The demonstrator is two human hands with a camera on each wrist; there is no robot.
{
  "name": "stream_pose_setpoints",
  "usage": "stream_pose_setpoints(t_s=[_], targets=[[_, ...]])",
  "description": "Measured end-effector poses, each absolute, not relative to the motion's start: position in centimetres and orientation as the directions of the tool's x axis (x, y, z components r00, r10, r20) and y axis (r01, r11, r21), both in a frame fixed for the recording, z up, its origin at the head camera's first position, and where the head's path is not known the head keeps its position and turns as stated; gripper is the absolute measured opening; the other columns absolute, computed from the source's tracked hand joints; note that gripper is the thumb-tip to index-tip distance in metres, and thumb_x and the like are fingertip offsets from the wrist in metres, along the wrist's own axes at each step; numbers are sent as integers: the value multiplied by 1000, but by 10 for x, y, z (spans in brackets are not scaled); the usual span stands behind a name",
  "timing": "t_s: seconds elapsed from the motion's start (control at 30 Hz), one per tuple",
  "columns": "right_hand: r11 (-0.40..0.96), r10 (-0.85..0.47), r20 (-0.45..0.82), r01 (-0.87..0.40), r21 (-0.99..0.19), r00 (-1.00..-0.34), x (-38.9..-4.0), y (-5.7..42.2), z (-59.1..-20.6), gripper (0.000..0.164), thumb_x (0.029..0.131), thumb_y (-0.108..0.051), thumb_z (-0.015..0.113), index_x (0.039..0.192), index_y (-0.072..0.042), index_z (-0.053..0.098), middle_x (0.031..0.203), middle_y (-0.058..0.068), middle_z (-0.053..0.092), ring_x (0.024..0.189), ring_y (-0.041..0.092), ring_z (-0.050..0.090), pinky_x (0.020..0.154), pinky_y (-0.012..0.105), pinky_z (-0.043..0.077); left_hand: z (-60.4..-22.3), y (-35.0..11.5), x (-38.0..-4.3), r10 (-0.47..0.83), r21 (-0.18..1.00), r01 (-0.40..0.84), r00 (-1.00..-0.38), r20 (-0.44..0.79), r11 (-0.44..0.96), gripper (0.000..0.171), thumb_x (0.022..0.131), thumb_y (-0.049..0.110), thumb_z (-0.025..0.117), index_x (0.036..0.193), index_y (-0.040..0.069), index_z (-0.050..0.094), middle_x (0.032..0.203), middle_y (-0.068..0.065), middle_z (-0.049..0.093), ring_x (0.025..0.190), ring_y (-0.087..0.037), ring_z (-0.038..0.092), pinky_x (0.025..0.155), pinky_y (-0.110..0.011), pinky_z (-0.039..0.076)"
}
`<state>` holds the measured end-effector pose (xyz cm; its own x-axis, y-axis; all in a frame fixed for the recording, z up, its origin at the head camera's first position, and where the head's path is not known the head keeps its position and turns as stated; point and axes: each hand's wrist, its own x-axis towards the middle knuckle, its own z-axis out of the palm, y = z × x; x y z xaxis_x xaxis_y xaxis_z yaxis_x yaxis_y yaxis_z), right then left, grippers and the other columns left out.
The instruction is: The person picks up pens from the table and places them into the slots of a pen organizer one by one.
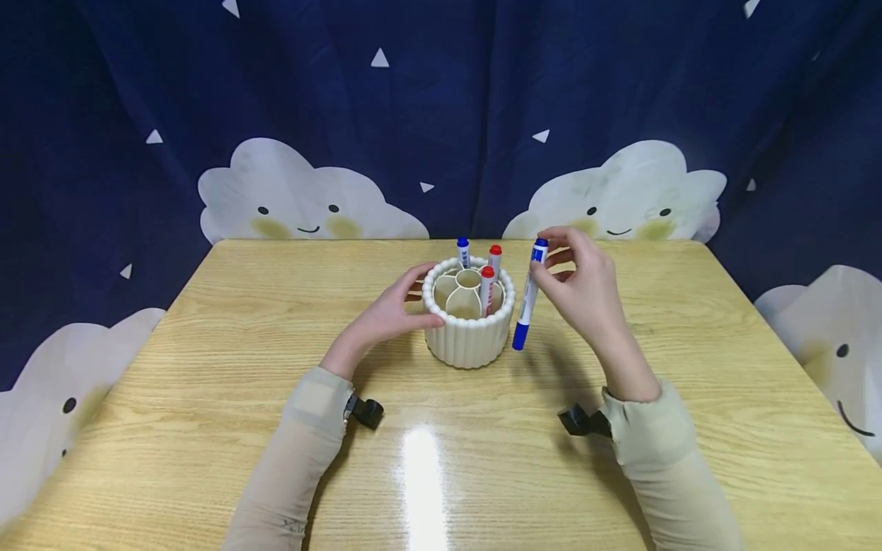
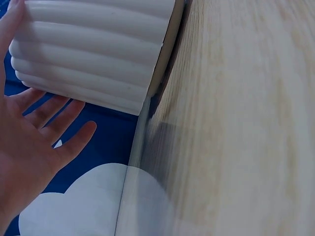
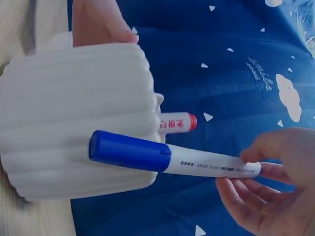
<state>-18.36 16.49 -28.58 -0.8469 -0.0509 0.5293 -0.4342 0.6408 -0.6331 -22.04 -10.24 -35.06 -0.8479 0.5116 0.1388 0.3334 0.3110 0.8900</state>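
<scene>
A white ribbed pen holder (image 1: pixel 468 340) with a beaded rim and several compartments stands on the table. My left hand (image 1: pixel 396 306) holds its left side, thumb at the near rim and fingers round the far side; the left wrist view shows those fingers (image 2: pixel 56 120) spread beside the ribbed wall. Just right of the holder, my right hand (image 1: pixel 582 279) pinches a blue whiteboard marker (image 1: pixel 529 295) near its upper end. The marker hangs slightly tilted, its blue cap (image 3: pixel 130 151) downward. In the holder stand one blue marker (image 1: pixel 464 252) and two red markers (image 1: pixel 488 291).
The wooden table (image 1: pixel 331 283) reaches back to a dark blue curtain (image 1: pixel 310 92) printed with clouds and triangles. Black wrist mounts (image 1: pixel 368 413) sit at both sleeves, low over the tabletop.
</scene>
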Motion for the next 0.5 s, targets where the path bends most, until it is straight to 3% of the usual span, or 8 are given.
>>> stream_pose_setpoints(t_s=[0.13,0.5], targets=[[628,-29,592,-475,-616,-805,-182,159,-279,30,81,-12,62,110,-8,57,96,5,59,79,13,59,60,10,48,-364,-105,-229,507,887,348,-848,158,305,85,73,20,76,142,16,27,136,-8,39,116,-28,44,100,-47,36],[562,-50,695,-596,-574,-717,-181,135,-255,30,80,-9,63,108,-3,57,96,8,58,77,11,60,60,13,50,-341,-101,-215,522,896,319,-844,121,310,84,75,13,73,142,5,24,137,-15,38,119,-33,42,102,-51,33]])
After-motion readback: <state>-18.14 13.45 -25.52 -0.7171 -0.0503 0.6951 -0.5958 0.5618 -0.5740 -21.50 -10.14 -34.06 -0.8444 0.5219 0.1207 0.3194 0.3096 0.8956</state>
